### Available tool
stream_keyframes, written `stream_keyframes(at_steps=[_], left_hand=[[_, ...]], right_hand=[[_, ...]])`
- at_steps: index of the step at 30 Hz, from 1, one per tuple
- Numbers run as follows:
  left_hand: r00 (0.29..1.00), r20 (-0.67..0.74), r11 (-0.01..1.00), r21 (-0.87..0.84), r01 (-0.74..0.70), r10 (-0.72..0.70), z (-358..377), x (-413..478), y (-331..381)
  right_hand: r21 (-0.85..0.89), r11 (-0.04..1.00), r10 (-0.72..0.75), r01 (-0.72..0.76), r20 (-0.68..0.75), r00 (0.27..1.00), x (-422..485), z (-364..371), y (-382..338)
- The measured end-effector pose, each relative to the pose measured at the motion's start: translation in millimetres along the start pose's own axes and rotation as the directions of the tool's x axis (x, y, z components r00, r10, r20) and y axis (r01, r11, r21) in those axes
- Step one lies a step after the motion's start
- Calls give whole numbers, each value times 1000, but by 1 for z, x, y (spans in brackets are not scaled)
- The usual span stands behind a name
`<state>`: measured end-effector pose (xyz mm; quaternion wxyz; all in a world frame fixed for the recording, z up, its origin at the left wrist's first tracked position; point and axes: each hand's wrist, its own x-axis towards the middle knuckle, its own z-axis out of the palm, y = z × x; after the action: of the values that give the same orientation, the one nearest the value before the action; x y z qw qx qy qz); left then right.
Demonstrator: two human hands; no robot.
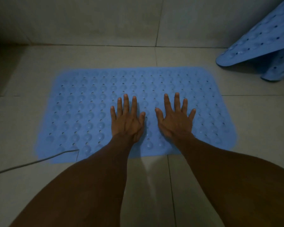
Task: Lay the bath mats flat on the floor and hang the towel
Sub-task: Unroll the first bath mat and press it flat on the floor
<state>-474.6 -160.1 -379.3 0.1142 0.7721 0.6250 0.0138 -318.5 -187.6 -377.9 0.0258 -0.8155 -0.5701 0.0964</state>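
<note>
Blue bath mat: rubber, studded with rows of round bumps and small holes, spread flat on the grey tiled floor, its long side parallel to the wall behind it.

Left hand: palm down on the mat, a little right of the mat's middle, fingers stretched out and spread, gripping nothing.

Right hand: palm down just beside the left, apart from it, fingers likewise splayed flat on the mat, holding nothing. Mat lies directly under both sets of fingers.

Second blue mat: same pattern, at far right, folded over itself and leaning up, not flat, well apart from the hands.

Grey cord: runs from the left edge across the floor onto the mat's near left corner.

Markings: no writing legible in the dim light.
</note>
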Motion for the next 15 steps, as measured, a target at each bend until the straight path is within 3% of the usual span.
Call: stream_keyframes(at_steps=[6,15], left_hand=[[996,82,999,-23,30,-28,34,8,37],[994,36,993,-43,106,-104,46,9,47]], right_hand=[[1,999,33,-33,61,998,12,17,44],[-54,998,18,-21,-42,999,14,36,53]])
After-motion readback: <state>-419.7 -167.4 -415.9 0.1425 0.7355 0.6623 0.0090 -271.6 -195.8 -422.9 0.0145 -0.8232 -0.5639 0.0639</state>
